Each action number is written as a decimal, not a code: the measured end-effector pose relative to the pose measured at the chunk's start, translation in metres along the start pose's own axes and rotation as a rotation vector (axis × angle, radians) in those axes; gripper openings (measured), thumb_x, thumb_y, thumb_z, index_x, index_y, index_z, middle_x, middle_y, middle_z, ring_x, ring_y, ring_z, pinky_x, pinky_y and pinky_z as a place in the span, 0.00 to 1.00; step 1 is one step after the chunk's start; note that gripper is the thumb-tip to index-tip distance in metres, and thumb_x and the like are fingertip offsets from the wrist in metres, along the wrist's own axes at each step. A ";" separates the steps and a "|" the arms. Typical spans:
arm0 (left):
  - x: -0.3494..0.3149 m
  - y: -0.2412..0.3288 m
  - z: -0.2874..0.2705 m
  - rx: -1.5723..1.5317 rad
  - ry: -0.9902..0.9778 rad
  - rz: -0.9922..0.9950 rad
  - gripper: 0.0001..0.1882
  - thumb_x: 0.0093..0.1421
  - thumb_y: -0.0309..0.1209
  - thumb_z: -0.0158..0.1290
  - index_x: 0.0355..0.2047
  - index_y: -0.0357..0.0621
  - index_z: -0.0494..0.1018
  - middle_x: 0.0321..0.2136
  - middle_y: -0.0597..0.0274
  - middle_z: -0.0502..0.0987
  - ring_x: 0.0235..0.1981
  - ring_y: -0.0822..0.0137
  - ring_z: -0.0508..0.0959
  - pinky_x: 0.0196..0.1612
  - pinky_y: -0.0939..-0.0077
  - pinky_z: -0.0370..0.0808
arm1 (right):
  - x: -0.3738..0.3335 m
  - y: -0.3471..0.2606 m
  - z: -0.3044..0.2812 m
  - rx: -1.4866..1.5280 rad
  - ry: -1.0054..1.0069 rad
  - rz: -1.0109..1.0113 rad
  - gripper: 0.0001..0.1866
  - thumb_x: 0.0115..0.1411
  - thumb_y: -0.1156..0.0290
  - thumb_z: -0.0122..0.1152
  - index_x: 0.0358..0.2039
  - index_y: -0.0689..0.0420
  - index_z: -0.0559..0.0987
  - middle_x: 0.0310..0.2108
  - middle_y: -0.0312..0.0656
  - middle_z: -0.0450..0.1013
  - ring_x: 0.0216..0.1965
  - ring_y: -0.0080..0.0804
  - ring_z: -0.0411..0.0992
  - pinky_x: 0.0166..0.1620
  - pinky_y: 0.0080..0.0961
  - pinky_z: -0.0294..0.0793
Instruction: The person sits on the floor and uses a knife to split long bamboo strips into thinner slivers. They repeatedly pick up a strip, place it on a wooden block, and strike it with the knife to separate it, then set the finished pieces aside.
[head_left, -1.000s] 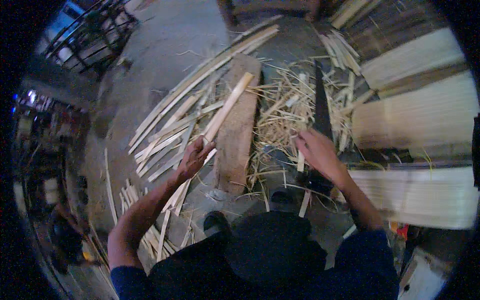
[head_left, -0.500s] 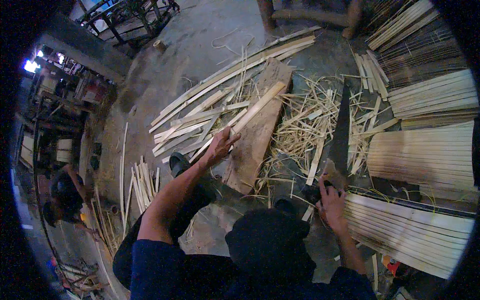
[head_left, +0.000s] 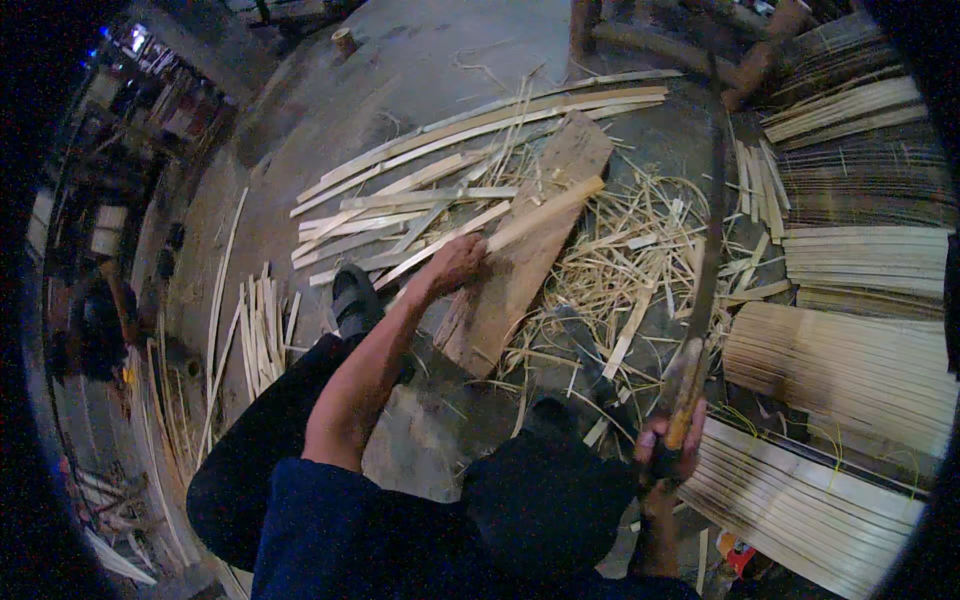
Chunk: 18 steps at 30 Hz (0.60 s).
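Bamboo strip (head_left: pixel 545 212) lies across the plank (head_left: pixel 520 265), left hand (head_left: pixel 455 262) clamped on its near end. Right hand (head_left: pixel 668 445) clenches blade (head_left: pixel 705 270), raised; a glancing chop could hit fingers.

pale bamboo strip (head_left: pixel 540 215), brown plank (head_left: pixel 525 265) (weathered)

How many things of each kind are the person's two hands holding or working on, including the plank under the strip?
Bamboo strip held in left hand: 1
Long-bladed knife held in right hand: 1
Wooden plank: 1
Total: 3
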<state>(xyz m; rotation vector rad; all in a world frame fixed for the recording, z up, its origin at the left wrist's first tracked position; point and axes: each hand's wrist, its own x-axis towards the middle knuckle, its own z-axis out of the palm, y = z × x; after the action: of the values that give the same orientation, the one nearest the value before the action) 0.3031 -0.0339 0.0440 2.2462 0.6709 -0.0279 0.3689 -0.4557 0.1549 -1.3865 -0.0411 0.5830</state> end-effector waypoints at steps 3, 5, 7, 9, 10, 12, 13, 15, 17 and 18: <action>-0.004 -0.029 0.017 0.004 0.205 0.024 0.17 0.62 0.40 0.40 0.39 0.37 0.67 0.31 0.41 0.74 0.33 0.46 0.75 0.35 0.57 0.70 | 0.010 0.017 0.039 -0.062 -0.141 -0.129 0.35 0.54 0.59 0.56 0.57 0.66 0.61 0.38 0.44 0.71 0.34 0.27 0.70 0.36 0.20 0.70; -0.009 -0.030 0.034 -0.002 0.491 -0.052 0.19 0.63 0.42 0.39 0.34 0.39 0.71 0.27 0.43 0.74 0.29 0.44 0.75 0.32 0.54 0.70 | 0.027 0.031 0.066 -0.341 -0.186 -0.392 0.34 0.54 0.57 0.56 0.56 0.65 0.63 0.36 0.41 0.71 0.31 0.24 0.70 0.33 0.19 0.69; -0.008 0.007 0.036 -0.029 0.569 -0.263 0.23 0.63 0.45 0.37 0.30 0.40 0.73 0.24 0.42 0.74 0.29 0.42 0.75 0.32 0.54 0.69 | 0.036 0.038 0.078 -0.633 -0.195 -0.672 0.34 0.54 0.55 0.55 0.55 0.64 0.66 0.33 0.39 0.71 0.28 0.22 0.69 0.30 0.19 0.68; -0.006 0.020 0.039 0.020 0.664 -0.426 0.31 0.63 0.50 0.31 0.23 0.38 0.74 0.21 0.42 0.74 0.28 0.41 0.75 0.33 0.51 0.68 | 0.034 0.038 0.087 -0.600 -0.307 -0.436 0.34 0.54 0.54 0.55 0.56 0.64 0.66 0.35 0.41 0.72 0.31 0.24 0.71 0.33 0.20 0.69; -0.005 0.018 0.040 0.024 0.681 -0.451 0.30 0.63 0.50 0.31 0.23 0.39 0.74 0.21 0.42 0.74 0.28 0.41 0.75 0.33 0.50 0.68 | 0.035 0.041 0.089 -0.642 -0.329 -0.432 0.33 0.54 0.55 0.55 0.56 0.63 0.66 0.36 0.43 0.73 0.31 0.27 0.72 0.34 0.22 0.71; -0.003 0.013 0.042 0.035 0.713 -0.502 0.30 0.63 0.51 0.30 0.24 0.40 0.74 0.21 0.43 0.74 0.28 0.42 0.75 0.34 0.49 0.68 | 0.035 0.048 0.095 -0.729 -0.378 -0.422 0.32 0.54 0.56 0.55 0.55 0.62 0.67 0.38 0.48 0.75 0.32 0.33 0.75 0.36 0.25 0.73; -0.004 0.015 0.042 0.031 0.710 -0.474 0.29 0.63 0.50 0.31 0.23 0.40 0.74 0.21 0.43 0.75 0.27 0.42 0.75 0.33 0.49 0.68 | 0.038 0.056 0.097 -0.732 -0.389 -0.491 0.31 0.53 0.57 0.55 0.55 0.61 0.67 0.37 0.50 0.75 0.30 0.35 0.76 0.35 0.25 0.74; -0.005 0.019 0.041 0.023 0.702 -0.419 0.28 0.63 0.48 0.33 0.22 0.41 0.74 0.21 0.44 0.75 0.25 0.43 0.76 0.30 0.50 0.69 | 0.038 0.061 0.095 -0.792 -0.406 -0.545 0.29 0.53 0.59 0.56 0.54 0.59 0.69 0.36 0.50 0.76 0.28 0.37 0.77 0.33 0.26 0.75; 0.000 0.015 0.046 0.159 0.759 -0.482 0.26 0.62 0.46 0.35 0.21 0.42 0.74 0.20 0.46 0.75 0.23 0.45 0.76 0.27 0.52 0.69 | 0.034 0.064 0.097 -0.729 -0.475 -0.447 0.29 0.53 0.59 0.56 0.54 0.61 0.69 0.40 0.51 0.74 0.36 0.39 0.76 0.40 0.27 0.73; 0.002 0.013 0.048 0.227 0.786 -0.513 0.25 0.62 0.45 0.36 0.20 0.42 0.74 0.20 0.47 0.75 0.21 0.46 0.76 0.25 0.53 0.70 | 0.033 0.066 0.096 -0.697 -0.508 -0.397 0.29 0.54 0.59 0.55 0.54 0.62 0.69 0.42 0.52 0.74 0.40 0.40 0.75 0.44 0.27 0.72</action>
<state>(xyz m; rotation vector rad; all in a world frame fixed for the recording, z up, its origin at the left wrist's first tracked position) 0.3197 -0.0731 0.0187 2.1995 1.7189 0.5745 0.3385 -0.3504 0.1038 -1.7945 -0.9847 0.5929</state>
